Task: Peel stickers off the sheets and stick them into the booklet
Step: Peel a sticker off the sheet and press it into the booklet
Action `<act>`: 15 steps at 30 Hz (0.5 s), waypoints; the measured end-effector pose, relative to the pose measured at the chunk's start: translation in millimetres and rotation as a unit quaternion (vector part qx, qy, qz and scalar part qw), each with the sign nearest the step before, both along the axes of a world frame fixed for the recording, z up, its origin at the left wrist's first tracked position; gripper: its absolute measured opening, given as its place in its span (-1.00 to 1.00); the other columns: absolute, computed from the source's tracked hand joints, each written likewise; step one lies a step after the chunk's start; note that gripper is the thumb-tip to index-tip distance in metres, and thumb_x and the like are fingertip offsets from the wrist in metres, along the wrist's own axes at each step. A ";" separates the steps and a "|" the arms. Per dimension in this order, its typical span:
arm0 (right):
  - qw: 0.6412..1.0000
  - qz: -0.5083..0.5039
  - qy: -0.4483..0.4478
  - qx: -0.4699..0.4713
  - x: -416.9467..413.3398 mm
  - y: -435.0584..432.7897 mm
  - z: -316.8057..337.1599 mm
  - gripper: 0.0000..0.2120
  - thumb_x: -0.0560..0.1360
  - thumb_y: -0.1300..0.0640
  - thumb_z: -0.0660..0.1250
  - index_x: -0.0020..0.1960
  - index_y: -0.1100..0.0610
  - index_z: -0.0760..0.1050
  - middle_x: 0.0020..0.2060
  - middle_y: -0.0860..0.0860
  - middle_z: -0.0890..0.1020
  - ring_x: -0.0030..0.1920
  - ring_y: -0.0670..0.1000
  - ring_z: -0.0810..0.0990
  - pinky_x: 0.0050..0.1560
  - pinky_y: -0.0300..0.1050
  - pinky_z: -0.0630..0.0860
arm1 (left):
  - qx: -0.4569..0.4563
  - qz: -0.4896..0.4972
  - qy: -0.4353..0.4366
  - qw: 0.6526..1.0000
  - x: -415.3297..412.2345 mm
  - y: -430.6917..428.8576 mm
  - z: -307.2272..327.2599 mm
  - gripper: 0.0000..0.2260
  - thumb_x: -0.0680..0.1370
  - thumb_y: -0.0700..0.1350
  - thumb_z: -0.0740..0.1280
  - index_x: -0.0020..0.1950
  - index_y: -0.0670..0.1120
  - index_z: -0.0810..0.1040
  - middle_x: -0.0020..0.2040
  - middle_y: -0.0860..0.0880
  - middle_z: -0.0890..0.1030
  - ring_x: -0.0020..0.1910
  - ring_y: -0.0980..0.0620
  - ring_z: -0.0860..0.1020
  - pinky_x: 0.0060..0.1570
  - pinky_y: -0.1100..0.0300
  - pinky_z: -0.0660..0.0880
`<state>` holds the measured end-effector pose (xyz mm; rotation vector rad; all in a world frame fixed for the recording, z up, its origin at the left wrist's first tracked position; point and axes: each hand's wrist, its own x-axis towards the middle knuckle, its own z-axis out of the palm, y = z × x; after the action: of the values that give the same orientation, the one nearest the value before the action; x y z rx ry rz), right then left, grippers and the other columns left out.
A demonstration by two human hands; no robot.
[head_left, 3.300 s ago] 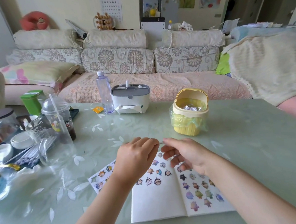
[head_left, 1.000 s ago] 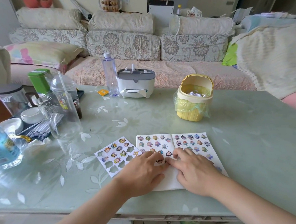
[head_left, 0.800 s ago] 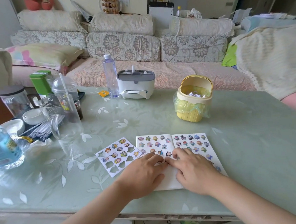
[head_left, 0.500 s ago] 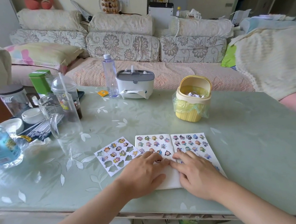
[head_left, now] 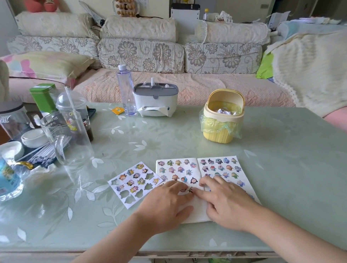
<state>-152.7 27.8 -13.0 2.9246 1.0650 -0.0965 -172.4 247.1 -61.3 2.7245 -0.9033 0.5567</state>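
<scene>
An open white booklet [head_left: 198, 166] lies flat near the table's front edge, both pages dotted with small cartoon stickers. To its left lies a sticker sheet [head_left: 134, 180] with several stickers left and several empty cut-outs. My left hand [head_left: 168, 206] rests flat on the booklet's left page, fingers straight. My right hand [head_left: 226, 201] lies on the right page, and its forefinger presses a small dark sticker [head_left: 190, 189] near the centre fold. The hands hide the lower part of both pages.
A yellow mini bin [head_left: 222, 116] with a bag stands behind the booklet. A grey-white tissue box [head_left: 156, 99] and a clear bottle [head_left: 126, 89] stand at the back. Cups, a glass jug [head_left: 74, 140], dishes and a water bottle [head_left: 2, 176] crowd the left side.
Earlier both hands were raised over the booklet, fingertips together; now they lie on the pages. Over the last second my right forefinger has shifted slightly along the fold.
</scene>
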 end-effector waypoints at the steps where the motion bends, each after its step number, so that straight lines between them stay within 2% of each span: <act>1: 1.000 0.002 0.000 -0.006 0.1 1.9 0.7 -0.40 0.45 -0.03 -0.10 0.47 -0.12 0.28 0.26 -0.03 0.33 0.20 0.09 0.37 0.06 0.07 0.50 | -0.004 0.002 0.002 1.000 -0.4 -0.5 0.6 -0.70 0.59 0.13 0.23 0.19 0.06 0.63 0.09 -0.03 0.61 -0.02 -0.05 0.60 -0.21 0.09 0.61; 5: 1.000 -0.003 -0.001 -0.006 0.4 8.3 -0.9 -0.41 0.51 0.02 0.07 0.54 -0.10 0.19 0.28 0.00 0.31 0.25 0.11 0.35 0.13 0.08 0.47 | -0.015 0.020 0.007 1.000 -3.4 -3.4 0.0 -0.72 0.59 0.09 0.20 0.17 0.04 0.61 0.13 0.01 0.58 0.04 -0.03 0.55 -0.20 0.07 0.60; 7: 1.000 -0.008 -0.010 -0.005 0.5 8.0 -2.2 -0.40 0.49 -0.01 0.00 0.54 -0.10 0.20 0.28 -0.01 0.31 0.24 0.11 0.36 0.11 0.08 0.47 | -0.017 0.030 0.006 0.999 -5.4 -5.0 -2.2 -0.73 0.60 0.06 0.19 0.17 0.02 0.60 0.18 -0.01 0.56 0.11 -0.04 0.54 -0.19 0.05 0.60; 10: 1.000 -0.003 -0.022 -0.007 -1.2 5.8 -4.8 -0.32 0.43 -0.06 -0.13 0.54 -0.08 0.20 0.29 -0.02 0.31 0.24 0.09 0.35 0.11 0.06 0.45 | -0.030 0.041 -0.013 0.999 -7.0 -8.0 -3.9 -0.74 0.60 0.01 0.20 0.09 -0.02 0.64 0.10 -0.01 0.57 0.07 -0.01 0.55 -0.27 0.08 0.59; 12: 1.000 -0.003 -0.023 -0.002 -2.3 4.5 -5.6 -0.32 0.43 -0.06 -0.15 0.53 -0.03 0.23 0.31 -0.01 0.33 0.25 0.09 0.36 0.12 0.07 0.44 | -0.032 0.044 -0.029 0.998 -7.1 -9.5 -3.9 -0.74 0.58 0.00 0.21 0.06 -0.03 0.66 0.03 0.01 0.60 0.01 0.01 0.57 -0.29 0.12 0.59; 15: 1.000 -0.004 -0.026 0.012 -3.9 0.2 -5.8 -0.40 0.46 -0.03 -0.06 0.45 0.02 0.38 0.29 -0.01 0.42 0.18 0.10 0.44 0.05 0.07 0.51 | -0.030 0.041 -0.035 0.998 -8.5 -10.3 -3.6 -0.71 0.57 0.02 0.22 0.07 -0.07 0.68 0.02 0.00 0.63 0.00 0.02 0.60 -0.19 0.18 0.59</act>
<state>-156.6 28.0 -18.9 2.9352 1.0556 -0.0075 -180.9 236.8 -64.8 2.7137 -0.7791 0.6884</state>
